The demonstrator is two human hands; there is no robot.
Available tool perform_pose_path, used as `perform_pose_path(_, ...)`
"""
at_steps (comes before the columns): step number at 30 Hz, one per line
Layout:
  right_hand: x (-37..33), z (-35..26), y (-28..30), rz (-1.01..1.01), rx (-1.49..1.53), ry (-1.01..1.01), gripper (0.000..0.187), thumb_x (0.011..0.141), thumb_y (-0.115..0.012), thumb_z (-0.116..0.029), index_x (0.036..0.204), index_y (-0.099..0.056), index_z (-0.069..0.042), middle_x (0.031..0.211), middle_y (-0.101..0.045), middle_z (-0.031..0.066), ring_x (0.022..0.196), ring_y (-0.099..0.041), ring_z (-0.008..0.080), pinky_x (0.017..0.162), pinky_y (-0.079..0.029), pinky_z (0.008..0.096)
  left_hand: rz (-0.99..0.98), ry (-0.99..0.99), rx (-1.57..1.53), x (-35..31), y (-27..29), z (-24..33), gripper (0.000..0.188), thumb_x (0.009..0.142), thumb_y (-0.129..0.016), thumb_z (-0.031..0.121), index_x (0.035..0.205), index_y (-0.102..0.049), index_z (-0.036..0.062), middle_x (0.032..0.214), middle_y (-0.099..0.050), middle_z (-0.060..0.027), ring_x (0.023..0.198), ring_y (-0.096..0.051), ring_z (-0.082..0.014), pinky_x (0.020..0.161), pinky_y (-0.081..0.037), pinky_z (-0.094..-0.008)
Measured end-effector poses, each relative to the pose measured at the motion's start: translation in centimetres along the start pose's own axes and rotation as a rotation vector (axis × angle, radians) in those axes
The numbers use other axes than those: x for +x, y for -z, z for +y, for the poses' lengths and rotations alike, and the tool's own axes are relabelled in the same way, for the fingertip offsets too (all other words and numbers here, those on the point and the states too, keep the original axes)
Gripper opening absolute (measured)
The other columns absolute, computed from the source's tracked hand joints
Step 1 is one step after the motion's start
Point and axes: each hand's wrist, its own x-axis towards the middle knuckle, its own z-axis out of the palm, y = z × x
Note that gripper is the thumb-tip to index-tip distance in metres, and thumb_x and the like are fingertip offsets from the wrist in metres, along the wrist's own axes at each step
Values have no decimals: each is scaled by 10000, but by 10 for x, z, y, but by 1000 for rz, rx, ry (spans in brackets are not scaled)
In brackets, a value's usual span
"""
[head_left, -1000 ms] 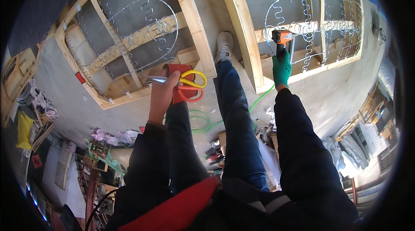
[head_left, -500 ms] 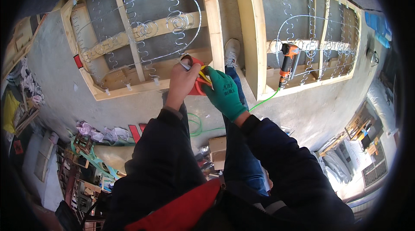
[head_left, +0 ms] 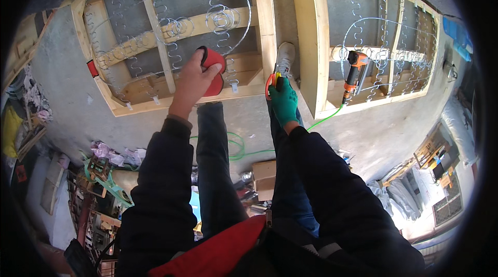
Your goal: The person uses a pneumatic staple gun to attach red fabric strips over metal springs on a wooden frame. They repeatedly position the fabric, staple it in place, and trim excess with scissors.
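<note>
The bare left hand (head_left: pixel 193 81) pinches a red strip (head_left: pixel 211 62) over the left wooden frame (head_left: pixel 265 23). The green-gloved right hand (head_left: pixel 285 104) grips scissors (head_left: pixel 277 76) near 1 shoe (head_left: pixel 287 55). An air gun (head_left: pixel 354 74) (orange and black) rests on the right wooden frame (head_left: pixel 307 33). Grey floor (head_left: pixel 251 126) shows below; I see something blue (head_left: pixel 455 38) beyond.

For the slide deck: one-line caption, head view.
Bare left hand grips red material; green-gloved right hand holds scissors; orange tool lies over a sprung wooden frame.
</note>
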Motion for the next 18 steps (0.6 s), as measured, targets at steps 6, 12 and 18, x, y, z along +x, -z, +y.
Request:
perform_pose_path(6,13,24,-57,58,-214,69,489,996,-679,-273,1415,-533,-67,951,-742,236,853,-728,451,763,-570,567,-197,-72,-121,24,15,-5,533,1009,-708,191,1479,-550,-7,818,-681,-109,738,-643,-209,716,-513,-355)
perform_pose_path(12,20,0,-22,-148,-414,-3,521,1010,-670,-310,1441,-517,-59,961,-749,215,866,-738,438,763,-586,537,-111,4,5,41,5,6,449,1030,-665,204,1435,-612,18,864,-744,-175,785,-722,-304,774,-551,-402)
perform_pose_path(18,52,-109,0,-131,497,350,298,1049,-696,-270,1240,-674,-41,954,-768,113,802,-741,252,716,-576,390,-234,-91,-56,36,-10,30,425,1057,-679,168,1458,-632,39,763,-636,-40,672,-578,-117,639,-478,-313)
